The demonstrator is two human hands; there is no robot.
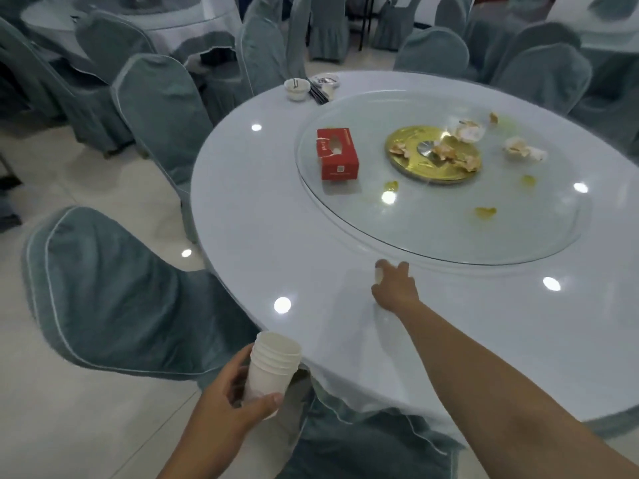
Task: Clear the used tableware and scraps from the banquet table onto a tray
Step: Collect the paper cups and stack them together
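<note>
My left hand (228,406) grips a stack of white paper cups (273,364) just off the near edge of the round white banquet table (262,243). My right hand (396,286) reaches over the tabletop near the rim of the glass turntable (518,236), its fingers curled round a small white thing (379,274) that is mostly hidden. On the turntable lie a gold centre disc (411,167) with food scraps (446,152), crumpled napkins (522,150) and yellow spills (485,211). At the far edge stand a white bowl (296,88), dark chopsticks (318,93) and a small plate (324,80).
A red tissue box (337,153) sits on the left of the turntable. Chairs in grey-green covers (114,295) ring the table, one close at my left and one right below me. More covered tables stand behind on the pale tiled floor.
</note>
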